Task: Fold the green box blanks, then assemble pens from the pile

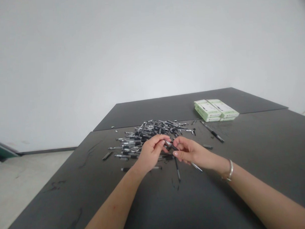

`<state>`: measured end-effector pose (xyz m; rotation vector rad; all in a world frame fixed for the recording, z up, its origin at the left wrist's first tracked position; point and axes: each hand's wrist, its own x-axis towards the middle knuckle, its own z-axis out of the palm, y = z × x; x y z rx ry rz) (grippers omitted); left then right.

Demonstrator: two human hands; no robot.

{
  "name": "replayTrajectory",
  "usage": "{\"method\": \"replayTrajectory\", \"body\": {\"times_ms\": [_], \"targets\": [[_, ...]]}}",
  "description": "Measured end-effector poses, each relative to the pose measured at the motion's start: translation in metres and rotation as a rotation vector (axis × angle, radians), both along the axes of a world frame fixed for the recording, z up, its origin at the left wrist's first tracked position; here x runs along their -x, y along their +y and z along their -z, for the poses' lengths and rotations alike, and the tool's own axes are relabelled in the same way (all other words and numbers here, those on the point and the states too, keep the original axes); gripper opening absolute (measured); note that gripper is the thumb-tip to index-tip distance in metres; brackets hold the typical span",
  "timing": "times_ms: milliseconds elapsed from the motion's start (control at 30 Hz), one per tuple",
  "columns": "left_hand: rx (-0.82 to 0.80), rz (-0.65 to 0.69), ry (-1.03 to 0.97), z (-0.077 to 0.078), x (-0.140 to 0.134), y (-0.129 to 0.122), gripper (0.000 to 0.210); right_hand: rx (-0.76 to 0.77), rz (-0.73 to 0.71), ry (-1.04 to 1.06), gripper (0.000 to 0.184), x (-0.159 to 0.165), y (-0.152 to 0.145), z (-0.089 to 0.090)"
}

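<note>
While fingers (182,156) hold a pen (173,147), boxes (221,108) seem closed.

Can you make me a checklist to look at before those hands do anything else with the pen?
1. Left fingers on the pen: ok, holding it.
2. Right fingers on it too: ok.
3. Whole pen easy to see: not ok, fingers cover parts.
4. Pen fully closed: cannot tell, too small.
5. Loose pens lined up neatly: not ok, jumbled pile.
6. Green-and-white boxes apart from both hands: ok, farther off, to the right.
</note>
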<state>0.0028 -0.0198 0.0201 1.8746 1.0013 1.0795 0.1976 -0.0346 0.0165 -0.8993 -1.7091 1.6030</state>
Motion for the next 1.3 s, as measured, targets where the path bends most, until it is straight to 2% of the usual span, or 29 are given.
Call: {"method": "replayTrajectory", "body": {"times_ms": [100, 200, 333, 467, 633, 800, 1067, 1300], "targets": [[0.01, -0.036, -0.011, -0.002, 0.003, 0.003, 0.019, -0.093, 0.03, -0.113, 0.03, -0.002, 0.001, 0.002], [-0.004, -0.082, -0.032, 0.0, 0.006, 0.006, 0.019, -0.292, 0.118, -0.24, 0.025, -0.007, 0.005, 0.005], [0.031, -0.123, -0.056, 0.003, 0.007, 0.008, 0.023, -0.551, 0.248, -0.435, 0.029, -0.01, 0.007, 0.005], [0.104, -0.115, -0.068, 0.005, 0.005, 0.007, 0.023, -0.655, 0.304, -0.514, 0.029, -0.008, 0.003, 0.004], [0.132, -0.14, -0.08, 0.005, 0.002, 0.005, 0.02, -0.683, 0.333, -0.512, 0.027, -0.003, -0.001, 0.008], [0.121, -0.155, -0.077, 0.004, 0.0, 0.004, 0.019, -0.65, 0.314, -0.491, 0.031, -0.002, -0.001, 0.009], [0.112, -0.099, -0.12, 0.004, 0.003, 0.006, 0.023, -0.615, 0.278, -0.511, 0.03, -0.001, 0.002, 0.008], [0.114, -0.129, -0.018, 0.011, 0.004, 0.01, 0.023, -0.612, 0.235, -0.532, 0.03, -0.001, 0.003, 0.008]]}}
